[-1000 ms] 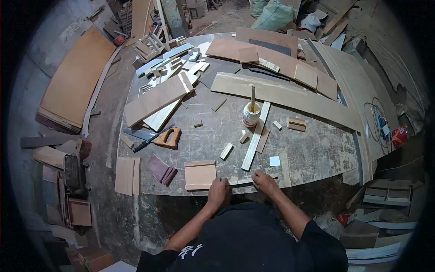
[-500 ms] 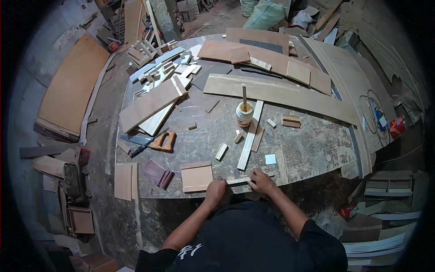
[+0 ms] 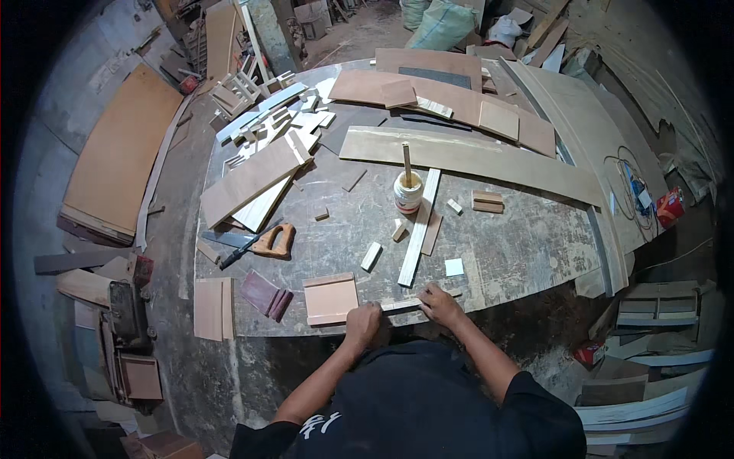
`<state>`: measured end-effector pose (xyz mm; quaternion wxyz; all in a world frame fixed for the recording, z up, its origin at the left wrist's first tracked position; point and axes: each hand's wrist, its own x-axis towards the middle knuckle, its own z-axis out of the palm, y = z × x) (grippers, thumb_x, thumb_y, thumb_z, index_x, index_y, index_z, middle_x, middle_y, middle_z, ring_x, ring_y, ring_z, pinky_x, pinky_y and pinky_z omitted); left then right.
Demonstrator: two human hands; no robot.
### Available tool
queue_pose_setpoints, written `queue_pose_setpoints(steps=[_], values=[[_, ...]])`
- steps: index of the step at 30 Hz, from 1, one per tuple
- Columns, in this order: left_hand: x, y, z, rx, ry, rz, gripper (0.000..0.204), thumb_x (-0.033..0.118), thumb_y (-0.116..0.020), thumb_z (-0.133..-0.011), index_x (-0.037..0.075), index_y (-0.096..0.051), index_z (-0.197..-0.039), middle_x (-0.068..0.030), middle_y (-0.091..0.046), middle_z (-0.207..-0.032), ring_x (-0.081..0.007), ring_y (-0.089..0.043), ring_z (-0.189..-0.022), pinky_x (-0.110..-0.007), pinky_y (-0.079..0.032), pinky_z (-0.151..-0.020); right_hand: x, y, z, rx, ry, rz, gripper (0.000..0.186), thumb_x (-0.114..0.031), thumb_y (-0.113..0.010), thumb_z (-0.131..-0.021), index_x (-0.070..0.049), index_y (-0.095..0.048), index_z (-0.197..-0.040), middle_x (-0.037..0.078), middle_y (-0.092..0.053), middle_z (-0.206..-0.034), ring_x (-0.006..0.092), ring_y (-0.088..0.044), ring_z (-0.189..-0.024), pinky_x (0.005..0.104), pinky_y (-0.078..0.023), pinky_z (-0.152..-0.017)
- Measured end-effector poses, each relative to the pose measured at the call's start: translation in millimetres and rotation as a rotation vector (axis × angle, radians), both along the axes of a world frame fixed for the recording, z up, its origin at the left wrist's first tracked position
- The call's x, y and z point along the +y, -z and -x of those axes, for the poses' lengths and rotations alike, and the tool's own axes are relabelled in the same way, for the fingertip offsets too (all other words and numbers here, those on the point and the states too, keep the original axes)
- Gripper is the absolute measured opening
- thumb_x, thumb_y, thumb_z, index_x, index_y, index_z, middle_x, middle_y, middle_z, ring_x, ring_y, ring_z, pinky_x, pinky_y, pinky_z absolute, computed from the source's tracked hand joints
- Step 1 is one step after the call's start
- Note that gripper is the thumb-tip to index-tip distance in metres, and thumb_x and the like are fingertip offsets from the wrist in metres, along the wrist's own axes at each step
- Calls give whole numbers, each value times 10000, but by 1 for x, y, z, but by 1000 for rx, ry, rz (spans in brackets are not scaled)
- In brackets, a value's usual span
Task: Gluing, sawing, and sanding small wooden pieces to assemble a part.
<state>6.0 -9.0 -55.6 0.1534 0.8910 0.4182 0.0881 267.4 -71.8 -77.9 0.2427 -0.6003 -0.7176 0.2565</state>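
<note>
Workbench is a worn, grey, scuffed slab w/ a curved near edge, littered w/ offcuts. Near edge centre: a thin, narrow wood strip lies flat along the edge, pale and smooth. Left hand is curled shut over the strip's left end, knuckles up; right hand presses down on its right part, fingers bent and close together, gripping it. The 2 hands sit near each other, strip spanning between them.

Just left of the left hand: a square reddish-brown ply panel, flat, matte. Further left a dark maroon block and a pale board overhanging the edge. A long pale batten runs away from the strip toward a white glue pot w/ a wooden stick standing upright in it. Small light-blue square lies right of the batten. Handsaw w/ orange-brown wooden grip lies at left. Long curved ply sheet spans behind the pot
</note>
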Motion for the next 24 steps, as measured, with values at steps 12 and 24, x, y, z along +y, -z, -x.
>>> queue_pose_setpoints(steps=[12, 24], values=[[-8, -13, -1, 41, -23, -83, 140, 147, -595, -853, 69, -655, -952, -127, -614, -878, -316, -647, -816, -429, -533, -605, 2, 1, -4, 20, -26, -10, 290, -97, -745, -822, -34, -617, -1075, 168, -555, -1016, 377, -618, -953, 450, -530, -786], [-11, -22, -11, 114, -5, -80, 364, 128, -596, -844, 42, -598, -1198, -127, -597, -1059, -309, -598, -979, -429, -509, -776, 7, -2, -4, -45, -71, 51, 258, -112, -722, -817, -49, -615, -1043, 148, -552, -1027, 382, -631, -926, 463, -539, -775]])
